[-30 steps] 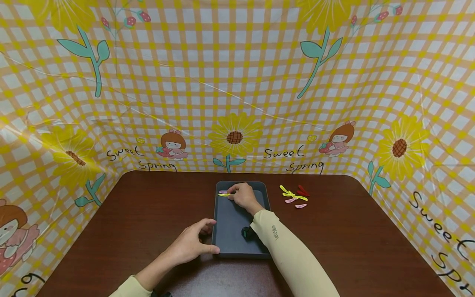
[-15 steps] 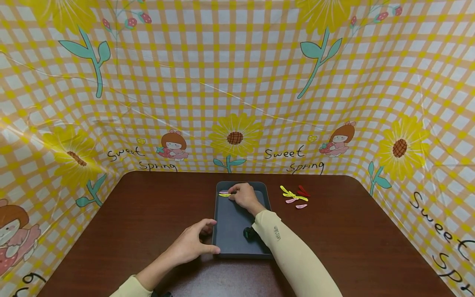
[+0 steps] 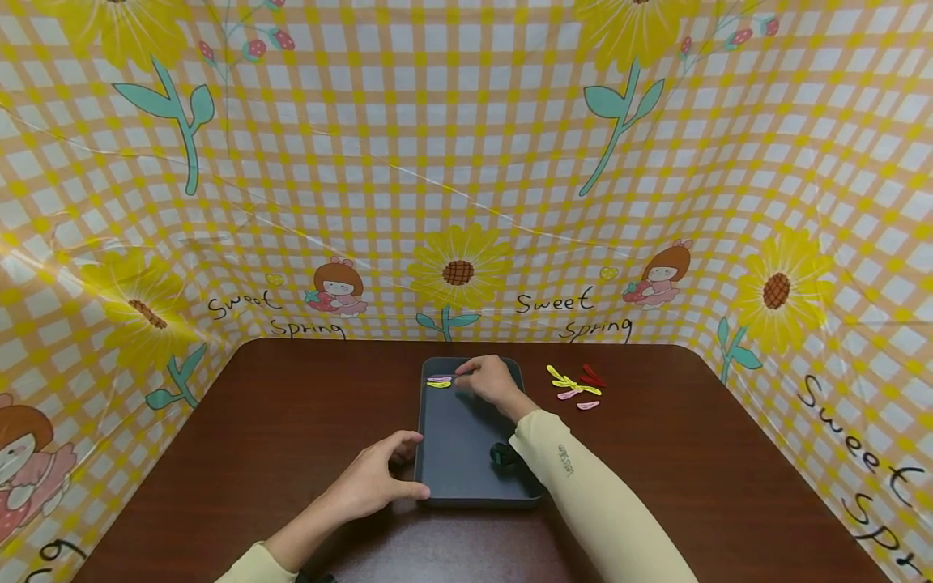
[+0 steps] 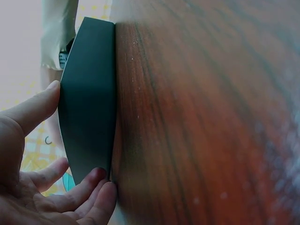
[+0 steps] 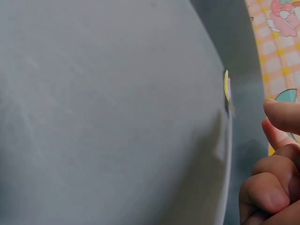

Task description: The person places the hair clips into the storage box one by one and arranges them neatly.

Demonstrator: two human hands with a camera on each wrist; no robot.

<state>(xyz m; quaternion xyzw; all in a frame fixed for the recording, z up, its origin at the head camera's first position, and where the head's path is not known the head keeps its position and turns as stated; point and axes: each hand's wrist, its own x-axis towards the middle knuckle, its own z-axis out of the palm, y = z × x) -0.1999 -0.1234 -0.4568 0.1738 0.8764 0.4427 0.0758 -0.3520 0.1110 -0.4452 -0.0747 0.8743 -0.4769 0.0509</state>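
A dark grey rectangular tray (image 3: 466,453) lies on the table in the head view. Near its far left corner sit a purple hair clip (image 3: 440,378) and a yellow hair clip (image 3: 439,385), side by side. Just right of them hovers my right hand (image 3: 492,384); in the right wrist view its thumb and index finger stand apart with nothing between them, the other fingers loosely bent. My left hand (image 3: 379,474) rests on the tray's left side, with spread fingers and thumb touching the wall (image 4: 89,103) in the left wrist view.
To the right of the tray lies a loose group of yellow hair clips (image 3: 564,383), red hair clips (image 3: 592,376) and pink hair clips (image 3: 587,405). A checked sunflower cloth (image 3: 466,202) rises around the back and sides of the brown table (image 3: 656,470).
My right hand has drawn back a little to the right from the purple and yellow clips, which stay lying in the tray. My left hand keeps its place.
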